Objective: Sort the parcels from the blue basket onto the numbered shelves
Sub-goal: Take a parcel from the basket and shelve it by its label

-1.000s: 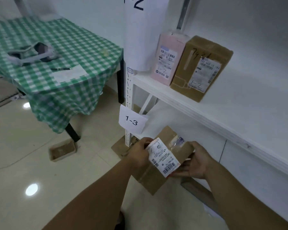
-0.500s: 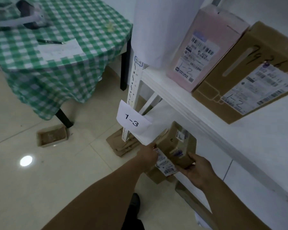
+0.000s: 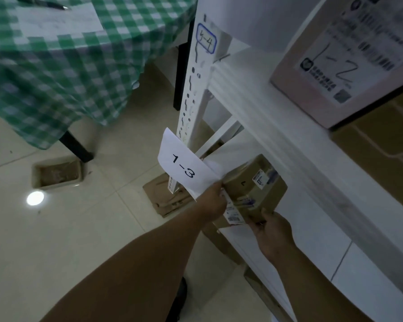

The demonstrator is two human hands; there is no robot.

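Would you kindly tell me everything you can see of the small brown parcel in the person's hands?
The small brown parcel is a tilted cardboard box with a white barcode label on its near face and a small sticker on top. The left hand and right hand grip its near end, beside the 1-3 sign.

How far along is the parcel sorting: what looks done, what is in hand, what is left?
Done: a pink parcel marked 1-2 and a brown box stand on the upper shelf. In hand: left hand and right hand hold a small brown parcel beneath it, beside the 1-3 tag. Left: letting it go; the basket is unseen, so the rest is unknown.
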